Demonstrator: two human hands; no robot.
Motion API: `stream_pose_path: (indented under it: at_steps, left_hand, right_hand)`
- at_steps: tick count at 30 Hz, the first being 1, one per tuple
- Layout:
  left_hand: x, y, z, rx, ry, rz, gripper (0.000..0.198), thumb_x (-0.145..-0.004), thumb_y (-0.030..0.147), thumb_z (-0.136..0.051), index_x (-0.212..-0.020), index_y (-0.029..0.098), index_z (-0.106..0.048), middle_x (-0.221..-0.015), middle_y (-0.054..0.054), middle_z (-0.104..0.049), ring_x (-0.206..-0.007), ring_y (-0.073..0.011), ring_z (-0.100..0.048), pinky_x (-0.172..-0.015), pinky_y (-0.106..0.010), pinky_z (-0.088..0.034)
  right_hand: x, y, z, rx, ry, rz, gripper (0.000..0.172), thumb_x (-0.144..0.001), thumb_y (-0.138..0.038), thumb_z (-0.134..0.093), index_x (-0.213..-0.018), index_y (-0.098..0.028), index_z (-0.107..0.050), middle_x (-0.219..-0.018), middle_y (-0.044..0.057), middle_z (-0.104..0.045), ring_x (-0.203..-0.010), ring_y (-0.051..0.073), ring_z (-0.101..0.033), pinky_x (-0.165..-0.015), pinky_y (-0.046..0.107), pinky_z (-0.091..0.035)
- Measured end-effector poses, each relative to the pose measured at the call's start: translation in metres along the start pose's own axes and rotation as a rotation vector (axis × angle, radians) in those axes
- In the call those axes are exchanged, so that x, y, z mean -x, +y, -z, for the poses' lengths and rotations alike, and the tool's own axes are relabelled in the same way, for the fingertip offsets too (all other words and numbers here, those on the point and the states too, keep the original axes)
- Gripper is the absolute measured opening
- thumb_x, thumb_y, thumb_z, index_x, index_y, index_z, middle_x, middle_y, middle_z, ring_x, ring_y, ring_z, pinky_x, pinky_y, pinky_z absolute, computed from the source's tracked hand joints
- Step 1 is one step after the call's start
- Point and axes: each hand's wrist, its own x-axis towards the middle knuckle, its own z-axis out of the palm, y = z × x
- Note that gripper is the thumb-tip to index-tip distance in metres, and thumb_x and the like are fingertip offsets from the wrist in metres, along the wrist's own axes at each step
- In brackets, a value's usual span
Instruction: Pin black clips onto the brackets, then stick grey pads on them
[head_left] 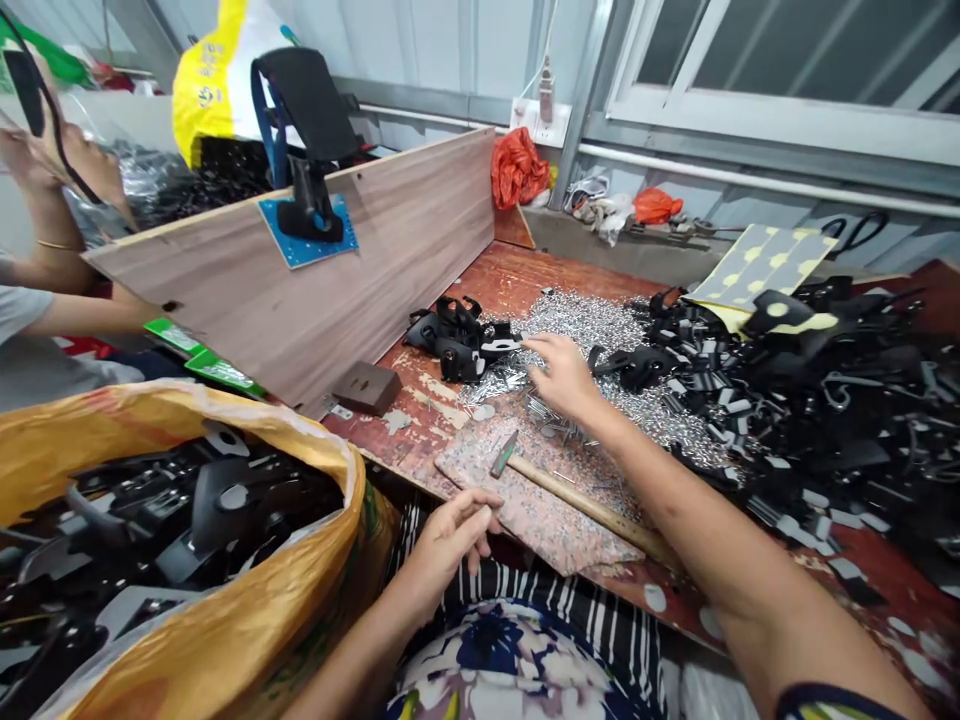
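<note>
Head view: right hand (561,376) reaches beyond hammer (581,503), beside black parts (459,362) past its head; cannot tell whether grip clamps one. Left hand (456,532), hammer's near side, loosely curled, seemingly empty. Picking-up step, apparently; next move calls for sure pinch.

One hammer (577,503), one stone slab (536,518), one brown block (366,388)

A hammer (577,498), heaped black parts (862,450) and small metal pieces (581,320) (a glittering spread) mark a workshop.
</note>
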Motion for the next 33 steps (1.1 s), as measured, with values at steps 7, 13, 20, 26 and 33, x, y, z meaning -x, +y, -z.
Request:
stream_pose_path:
  at_steps: [7, 13, 20, 26, 33]
  left_hand:
    - [0.015, 0.018, -0.003, 0.015, -0.071, 0.054, 0.044, -0.088, 0.054, -0.074, -0.109, 0.016, -0.07, -0.086, -0.006, -0.066, -0.068, -0.013, -0.057, -0.052, -0.02, -0.044]
    - [0.01, 0.046, -0.017, 0.287, -0.007, 0.135, 0.064, -0.089, 0.063, -0.069, -0.142, 0.028, -0.056, -0.112, -0.011, -0.071, -0.078, -0.0205, -0.065, -0.052, -0.025, -0.053]
    - [0.013, 0.037, -0.053, 0.11, -0.057, 0.345, 0.046, -0.07, 0.045, -0.092, -0.106, 0.02, -0.077, -0.117, -0.011, -0.075, -0.061, -0.0149, -0.064, -0.047, -0.024, -0.05]
    - [0.013, 0.033, -0.066, 0.11, -0.024, 0.431, 0.044, -0.065, 0.046, -0.093, -0.096, 0.019, -0.08, -0.102, -0.01, -0.078, -0.086, -0.0318, -0.076, -0.077, -0.043, -0.062]
    - [0.021, 0.029, -0.068, -0.133, 0.001, 0.301, 0.044, -0.06, 0.046, -0.096, -0.093, 0.02, -0.083, -0.136, -0.013, -0.069, -0.121, -0.0319, -0.063, -0.081, -0.03, -0.057]
  right_hand:
    - [-0.029, 0.004, -0.009, 0.233, -0.147, 0.027, 0.041, -0.093, 0.003, -0.044, -0.115, -0.011, -0.076, -0.119, 0.016, -0.074, -0.117, 0.026, -0.061, -0.105, 0.043, -0.047]
    - [0.118, -0.036, 0.037, -0.211, -0.155, 0.271, 0.038, -0.099, -0.01, -0.045, -0.109, -0.027, -0.078, -0.112, -0.004, -0.081, -0.11, 0.014, -0.072, -0.105, 0.036, -0.051]
    - [0.248, -0.03, 0.068, -0.015, 0.015, -0.105, 0.038, -0.099, -0.015, -0.053, -0.122, -0.035, -0.075, -0.122, -0.004, -0.078, -0.108, 0.019, -0.073, -0.1, 0.038, -0.058]
    - [0.307, 0.055, 0.131, 0.438, 0.128, -0.521, 0.029, -0.097, -0.016, -0.052, -0.115, -0.015, -0.075, -0.108, 0.015, -0.077, -0.101, 0.029, -0.067, -0.094, 0.048, -0.054]
    - [0.323, 0.062, 0.138, 0.415, 0.106, -0.591, 0.034, -0.093, -0.02, -0.055, -0.121, -0.016, -0.075, -0.098, 0.011, -0.072, -0.09, 0.026, -0.067, -0.086, 0.041, -0.055]
